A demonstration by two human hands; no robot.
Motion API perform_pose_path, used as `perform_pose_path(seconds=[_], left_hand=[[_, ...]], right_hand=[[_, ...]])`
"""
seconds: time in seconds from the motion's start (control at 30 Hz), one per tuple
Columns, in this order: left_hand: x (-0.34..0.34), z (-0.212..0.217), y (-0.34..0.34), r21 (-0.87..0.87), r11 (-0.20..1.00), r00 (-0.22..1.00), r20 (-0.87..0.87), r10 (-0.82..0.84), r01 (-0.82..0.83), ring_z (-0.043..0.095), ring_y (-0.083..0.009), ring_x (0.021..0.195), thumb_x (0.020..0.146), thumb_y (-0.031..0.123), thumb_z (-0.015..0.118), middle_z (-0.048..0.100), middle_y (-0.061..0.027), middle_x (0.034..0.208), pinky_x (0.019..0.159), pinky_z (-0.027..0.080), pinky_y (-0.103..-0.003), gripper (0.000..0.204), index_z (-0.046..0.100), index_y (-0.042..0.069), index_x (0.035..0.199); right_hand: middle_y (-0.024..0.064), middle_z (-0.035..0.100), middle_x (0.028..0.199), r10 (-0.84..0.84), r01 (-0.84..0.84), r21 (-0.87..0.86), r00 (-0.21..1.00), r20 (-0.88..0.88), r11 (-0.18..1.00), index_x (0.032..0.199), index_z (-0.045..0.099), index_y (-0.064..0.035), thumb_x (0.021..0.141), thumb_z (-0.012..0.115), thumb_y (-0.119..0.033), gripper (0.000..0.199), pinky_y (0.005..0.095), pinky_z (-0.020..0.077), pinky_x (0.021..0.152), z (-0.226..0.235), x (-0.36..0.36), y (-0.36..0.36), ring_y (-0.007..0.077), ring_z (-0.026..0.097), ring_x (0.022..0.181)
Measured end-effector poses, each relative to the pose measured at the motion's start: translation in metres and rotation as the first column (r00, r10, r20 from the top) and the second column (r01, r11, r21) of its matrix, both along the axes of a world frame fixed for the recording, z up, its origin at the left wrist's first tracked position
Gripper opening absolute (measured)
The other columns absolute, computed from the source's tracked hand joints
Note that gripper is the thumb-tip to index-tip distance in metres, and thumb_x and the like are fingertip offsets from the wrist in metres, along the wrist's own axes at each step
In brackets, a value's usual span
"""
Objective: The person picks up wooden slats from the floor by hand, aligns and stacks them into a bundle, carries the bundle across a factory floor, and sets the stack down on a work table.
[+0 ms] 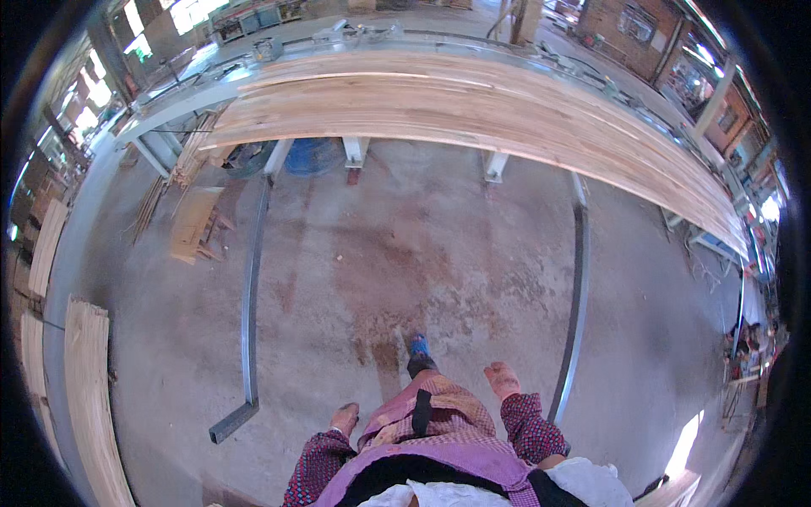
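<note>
My left hand [345, 418] hangs low beside the purple checked apron [448, 414], with its fingers loosely bent and nothing seen in it. On the other side, my right hand [503, 380] is held out a little over the floor, its fingers slack and no object in it. Both hands are apart from everything around them. One foot in a blue shoe [420, 344] steps forward on the concrete floor. Ahead, out of the hands' reach, long pale wooden boards [439, 106] lie side by side across a metal frame.
A metal bar [251, 313] runs out from the frame at left, another bar [579, 296] at right. A small wooden stool [198, 224] stands left. Stacked planks [91, 389] lie at the far left. Beneath the boards is a blue round thing [308, 156].
</note>
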State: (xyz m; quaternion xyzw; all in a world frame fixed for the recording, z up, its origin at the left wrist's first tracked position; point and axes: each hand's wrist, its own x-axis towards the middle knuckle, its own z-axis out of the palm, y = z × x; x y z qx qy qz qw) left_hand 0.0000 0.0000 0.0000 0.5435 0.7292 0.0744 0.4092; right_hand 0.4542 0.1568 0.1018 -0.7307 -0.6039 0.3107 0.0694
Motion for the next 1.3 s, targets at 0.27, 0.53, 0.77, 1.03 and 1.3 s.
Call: perform_pose_path(seconds=[0.27, 0.53, 0.77, 1.03, 1.3], left_hand=[[-0.056, -0.029, 0.048, -0.046, 0.911, 0.903, 0.123, 0.413, -0.41, 0.061, -0.0363, 0.093, 0.082, 0.014, 0.053, 0.062, -0.0193, 0.096, 0.078, 0.048, -0.045, 0.017, 0.058, 0.002, 0.093], [-0.058, 0.181, 0.33, 0.243, 0.827, 0.844, 0.334, 0.419, -0.507, 0.051, -0.0282, 0.121, 0.086, 0.04, 0.06, 0.054, -0.0153, 0.131, 0.101, 0.039, -0.034, 0.062, 0.045, 0.006, 0.136], [-0.054, 0.28, 0.521, 0.598, 0.762, 0.874, -0.477, 0.09, 0.248, 0.03, -0.0371, 0.135, 0.077, 0.049, 0.064, 0.034, -0.017, 0.146, 0.111, 0.023, -0.046, 0.077, 0.038, 0.014, 0.141], [-0.061, 0.301, 0.667, 0.603, 0.564, 0.764, -0.64, -0.078, 0.564, 0.033, -0.0335, 0.133, 0.071, 0.056, 0.065, 0.039, -0.0125, 0.144, 0.111, 0.024, -0.047, 0.07, 0.052, 0.019, 0.129], [-0.068, 0.287, 0.686, 0.64, 0.526, 0.82, -0.521, -0.237, 0.559, 0.052, -0.0288, 0.117, 0.069, 0.034, 0.073, 0.06, -0.0051, 0.121, 0.103, 0.036, -0.047, 0.037, 0.065, 0.014, 0.099]], right_hand=[[0.0214, 0.063, 0.104, 0.064, -0.079, 0.201, 0.995, 0.078, 0.976, 0.112, 0.058, -0.0043, 0.082, 0.061, -0.035, 0.043, 0.0463, 0.0482, 0.082, 0.086, -0.077, 0.266, 0.0393, 0.06, 0.097], [0.0137, 0.052, 0.125, 0.031, -0.302, 0.615, 0.911, 0.411, 0.728, 0.129, 0.045, -0.0112, 0.073, 0.071, -0.03, 0.065, 0.0461, 0.0446, 0.09, 0.206, -0.144, 0.454, 0.0316, 0.054, 0.111], [0.0125, 0.057, 0.118, 0.1, -0.589, 0.578, 0.744, 0.66, 0.565, 0.117, 0.055, -0.0076, 0.079, 0.061, -0.023, 0.041, 0.0395, 0.0443, 0.091, 0.166, -0.14, 0.552, 0.0275, 0.056, 0.105], [0.0117, 0.066, 0.089, 0.432, -0.648, 0.165, 0.654, 0.621, 0.744, 0.091, 0.067, -0.0092, 0.08, 0.055, -0.022, 0.02, 0.0446, 0.0507, 0.076, 0.214, -0.118, 0.559, 0.0308, 0.064, 0.086], [0.0105, 0.066, 0.094, 0.356, -0.486, 0.338, 0.854, 0.379, 0.806, 0.096, 0.067, -0.0118, 0.074, 0.067, -0.025, 0.026, 0.0415, 0.0489, 0.081, 0.203, -0.107, 0.543, 0.0301, 0.063, 0.09]])
